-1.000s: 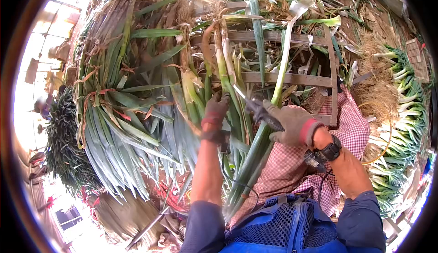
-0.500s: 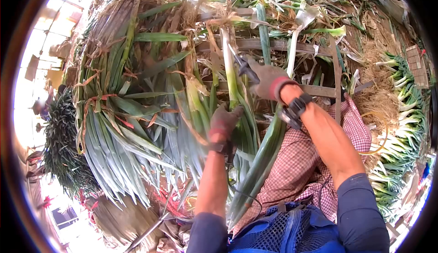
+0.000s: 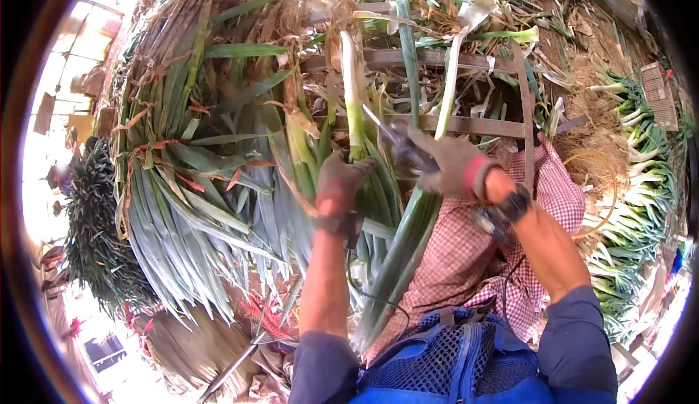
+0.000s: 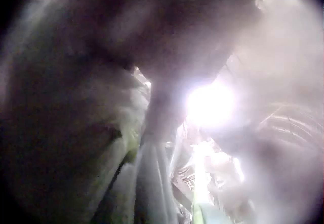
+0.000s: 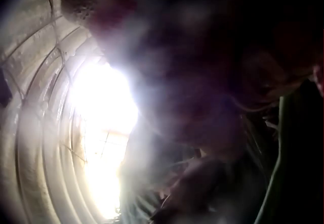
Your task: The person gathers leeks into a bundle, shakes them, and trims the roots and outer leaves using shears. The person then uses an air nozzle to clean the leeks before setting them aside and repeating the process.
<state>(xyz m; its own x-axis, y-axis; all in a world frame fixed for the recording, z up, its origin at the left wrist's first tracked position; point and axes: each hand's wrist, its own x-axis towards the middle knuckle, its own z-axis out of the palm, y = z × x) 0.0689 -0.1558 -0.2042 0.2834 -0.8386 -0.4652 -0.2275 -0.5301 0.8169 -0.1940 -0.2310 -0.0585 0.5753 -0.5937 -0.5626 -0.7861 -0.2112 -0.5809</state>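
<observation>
Leek (image 3: 352, 83): bare white shank, green toward its lower part, brown fibrous roots on the end. Shank runs to 12 o'clock from left grip (image 3: 344, 178), which holds it at the green section; leaves trail to 5 o'clock. Hand tool (image 3: 409, 149): dark body, thin pale tip, held in right grip (image 3: 455, 165) at leek's 4 o'clock. Tip angles to 11 o'clock, just beside the shank; contact unclear.
</observation>
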